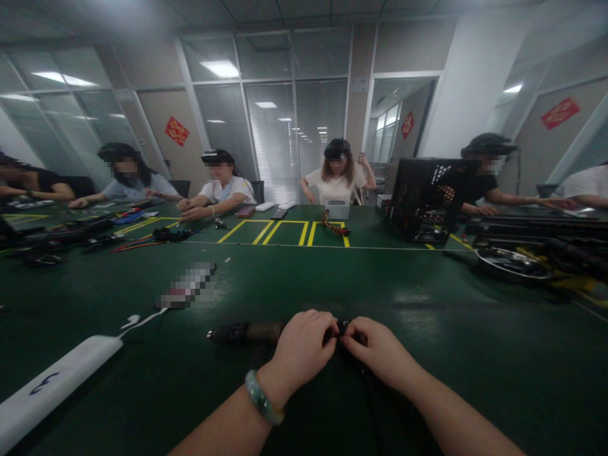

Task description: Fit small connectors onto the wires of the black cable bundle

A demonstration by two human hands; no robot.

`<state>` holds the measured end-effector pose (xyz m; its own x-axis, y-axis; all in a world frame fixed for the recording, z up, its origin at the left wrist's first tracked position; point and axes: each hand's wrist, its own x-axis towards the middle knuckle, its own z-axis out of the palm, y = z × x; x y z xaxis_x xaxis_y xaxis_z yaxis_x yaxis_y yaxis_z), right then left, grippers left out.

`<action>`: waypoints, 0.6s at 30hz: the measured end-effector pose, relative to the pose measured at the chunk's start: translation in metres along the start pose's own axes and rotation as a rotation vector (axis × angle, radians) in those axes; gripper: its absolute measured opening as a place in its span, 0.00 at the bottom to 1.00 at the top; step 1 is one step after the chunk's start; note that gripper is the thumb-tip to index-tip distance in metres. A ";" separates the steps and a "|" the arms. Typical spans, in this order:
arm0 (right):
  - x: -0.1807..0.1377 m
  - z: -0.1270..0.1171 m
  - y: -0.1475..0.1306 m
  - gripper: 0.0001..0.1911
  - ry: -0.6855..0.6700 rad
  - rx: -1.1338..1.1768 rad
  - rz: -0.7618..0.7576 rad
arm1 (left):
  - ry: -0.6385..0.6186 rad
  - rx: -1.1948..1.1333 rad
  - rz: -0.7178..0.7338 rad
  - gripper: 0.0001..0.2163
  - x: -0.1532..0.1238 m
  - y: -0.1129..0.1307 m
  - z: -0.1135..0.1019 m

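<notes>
Both hands worked at a black cylindrical assembly (247,332) lying low at centre on a dark green table mat (479,361), its long axis running roughly crosswise, with a brownish middle band and a small metal tip (209,334) pointing to the viewer's left. The left hand (301,351), with a pale green bangle (263,398) at the wrist, and the right hand (380,351) came together at its far right end; the fingers of each were curled closed and pinched the dark end between them, though the exact grip was partly hidden. Dark wires (367,386) appeared to trail toward the viewer below the hands. At left lay a long white bar (57,383) bearing a blue handwritten mark, not legibly read, with a thin white cord (145,318) beside it; a pixel-blurred item (187,285) was unreadable. Farther off stood a coiled multicoloured wire (334,223) on yellow taped outlines (280,232), a black mesh crate (427,199), and a round metal tray (510,263). Co-workers (337,177) sat across the table, and red wall ornaments (177,131) carried no legible writing.
</notes>
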<state>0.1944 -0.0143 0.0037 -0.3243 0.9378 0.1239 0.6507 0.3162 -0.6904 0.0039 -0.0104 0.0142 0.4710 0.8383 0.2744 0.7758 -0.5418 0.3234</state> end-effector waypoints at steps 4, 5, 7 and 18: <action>0.000 0.001 0.002 0.07 0.000 -0.002 0.003 | -0.001 0.001 0.001 0.04 0.000 0.000 0.000; 0.000 0.001 0.002 0.07 0.002 -0.004 0.001 | 0.003 -0.004 0.004 0.04 0.000 0.000 0.000; 0.000 0.001 0.003 0.07 0.001 -0.007 -0.001 | 0.011 -0.013 0.008 0.04 0.000 0.000 -0.001; 0.001 0.001 0.001 0.07 0.020 -0.005 -0.026 | -0.004 -0.005 0.016 0.04 0.000 0.000 0.000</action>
<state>0.1939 -0.0136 0.0026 -0.3278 0.9317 0.1562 0.6458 0.3417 -0.6828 0.0037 -0.0101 0.0141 0.4848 0.8300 0.2758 0.7661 -0.5551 0.3240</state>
